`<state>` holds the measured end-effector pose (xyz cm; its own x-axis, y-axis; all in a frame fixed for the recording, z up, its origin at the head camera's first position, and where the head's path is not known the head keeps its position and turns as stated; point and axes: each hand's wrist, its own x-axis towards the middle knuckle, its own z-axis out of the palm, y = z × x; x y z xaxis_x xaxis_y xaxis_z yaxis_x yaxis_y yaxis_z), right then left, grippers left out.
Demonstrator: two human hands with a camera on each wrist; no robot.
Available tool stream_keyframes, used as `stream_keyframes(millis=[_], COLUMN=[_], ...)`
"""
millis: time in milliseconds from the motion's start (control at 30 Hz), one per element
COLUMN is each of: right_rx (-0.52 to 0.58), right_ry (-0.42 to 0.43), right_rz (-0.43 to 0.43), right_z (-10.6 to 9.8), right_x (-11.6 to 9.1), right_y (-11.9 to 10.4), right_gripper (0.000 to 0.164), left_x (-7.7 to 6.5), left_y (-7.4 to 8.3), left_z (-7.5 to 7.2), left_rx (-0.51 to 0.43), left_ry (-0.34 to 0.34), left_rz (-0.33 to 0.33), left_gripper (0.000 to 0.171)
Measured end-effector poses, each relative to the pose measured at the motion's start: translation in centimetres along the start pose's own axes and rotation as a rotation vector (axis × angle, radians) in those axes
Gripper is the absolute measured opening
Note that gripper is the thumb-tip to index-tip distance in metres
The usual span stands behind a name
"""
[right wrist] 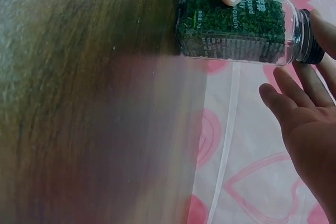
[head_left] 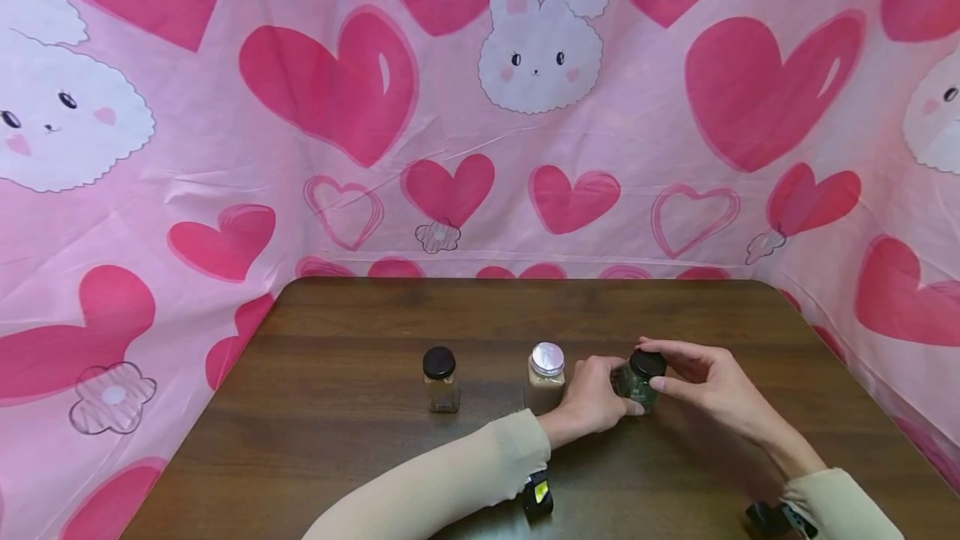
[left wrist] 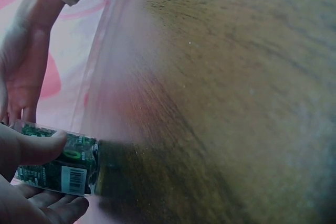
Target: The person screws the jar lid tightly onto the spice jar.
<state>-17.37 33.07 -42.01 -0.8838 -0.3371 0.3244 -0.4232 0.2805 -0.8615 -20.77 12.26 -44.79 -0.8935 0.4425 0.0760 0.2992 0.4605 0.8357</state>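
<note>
A square glass jar of chopped green herbs with a black lid stands upright at the right of the table. My left hand grips its body from the left, thumb on the printed label in the right wrist view. From the other side, my right hand holds the lid between thumb and fingers; the remaining fingers are spread in the right wrist view. A barcode shows on the jar in the left wrist view. Whether the jar's base touches the table is hard to tell.
Left of my left hand stands a jar of pale powder with a silvery top. Farther left is a black-lidded jar of brownish spice. The brown wooden table ends at a pink heart-patterned cloth behind and at both sides.
</note>
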Motion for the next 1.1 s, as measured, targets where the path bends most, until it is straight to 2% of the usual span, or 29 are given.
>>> stream_keyframes(millis=[367,900,1100], right_rx=[-0.048,-0.157,-0.218], right_ry=[0.101,0.213,0.244], right_rz=[-0.023,0.04,0.065], right_z=[0.9,1.9,2.4], right_x=[0.0,-0.1,-0.1], right_y=[-0.3,-0.8,-0.9], right_gripper=[0.041,0.038,0.045], left_x=[0.0,0.0,0.0], left_y=[-0.1,0.0,0.0], left_z=[0.0,0.1,0.2], left_rx=[-0.009,-0.008,-0.004], left_ry=[-0.001,0.002,0.007], left_rz=[-0.002,0.002,-0.001], left_gripper=[0.049,0.05,0.049])
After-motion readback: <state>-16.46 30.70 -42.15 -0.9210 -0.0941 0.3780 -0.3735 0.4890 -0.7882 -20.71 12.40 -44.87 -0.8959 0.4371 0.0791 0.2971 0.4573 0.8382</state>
